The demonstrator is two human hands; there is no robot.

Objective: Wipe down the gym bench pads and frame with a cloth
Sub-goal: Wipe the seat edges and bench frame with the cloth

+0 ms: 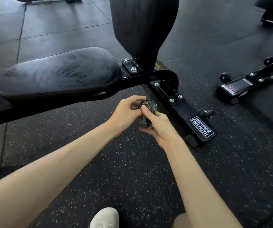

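Note:
A small dark cloth (146, 111) with a braided edge is bunched between both hands, just below the bench frame. My left hand (126, 112) pinches its upper part. My right hand (158, 127) curls round its lower part from underneath. The black seat pad (56, 73), marked with smears, lies to the upper left. The black back pad (142, 27) rises steeply at the top centre. Beneath both pads runs the black steel frame (150, 76), whose foot bar (195, 122) reads HAMMER STRENGTH on the right.
Speckled black rubber flooring (132, 170) covers the ground. Another machine's base with small wheels (241, 84) lies at the right. My white shoe (104, 218) shows at the bottom edge. More equipment stands at the top left and top right corners.

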